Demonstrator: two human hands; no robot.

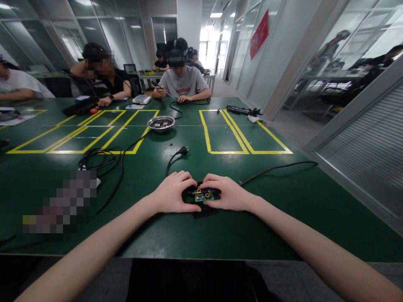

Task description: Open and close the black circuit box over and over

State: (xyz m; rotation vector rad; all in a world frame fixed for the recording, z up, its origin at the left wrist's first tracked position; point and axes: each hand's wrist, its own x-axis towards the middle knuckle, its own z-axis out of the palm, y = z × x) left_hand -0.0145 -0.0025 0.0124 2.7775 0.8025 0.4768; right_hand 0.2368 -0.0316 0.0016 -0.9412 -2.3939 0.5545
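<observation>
Here at the near side of the green table, the small green circuit board sits right between the person's two hands, copper-coloured coils showing on top. The left hand curves in from the left, the right hand from the right, each with bent fingers on the far side and thumb on the near side; whether they pinch the board, the dark piece under it or only frame them, there's no telling from here. Just beyond the left hand lies a black plug, prongs to the right, its cord running down behind that hand and out of sight. Out on the left, a tangle of black cable crowds the surface, and nearer still a pixelated object is blurred past naming. Another cable trails away to the right, its near end lost behind the right hand. Farther across, a metal bowl holds small shiny parts, too small to make out, with yellow tape marking boxes on both sides of it. At the far edge a co-worker in a grey shirt grips a screwdriver, a white device to the left; a black tool-like thing lies far right. At the left edge, another person is cut off by the frame.
</observation>
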